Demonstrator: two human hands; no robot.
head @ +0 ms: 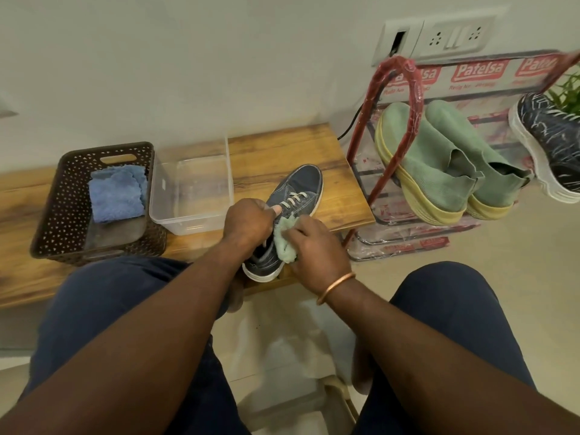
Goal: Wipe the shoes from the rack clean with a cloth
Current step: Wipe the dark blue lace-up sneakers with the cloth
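Two green shoes [439, 180] on rack [405, 86]; tub [156, 196] beside sneaker [301, 186].

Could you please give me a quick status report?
Left hand holds navy sneaker on bench. Right hand grips green cloth against its side. Nothing blocking.

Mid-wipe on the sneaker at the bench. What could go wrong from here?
1. The denim sneaker's heel sits right at the wooden bench's front edge. If the left hand loosens, a push from the right hand could slide it off.
2. The green cloth works beside the laces and might snag them.
3. The clear plastic container stands close to the left hand, so a wide stroke could knock it.
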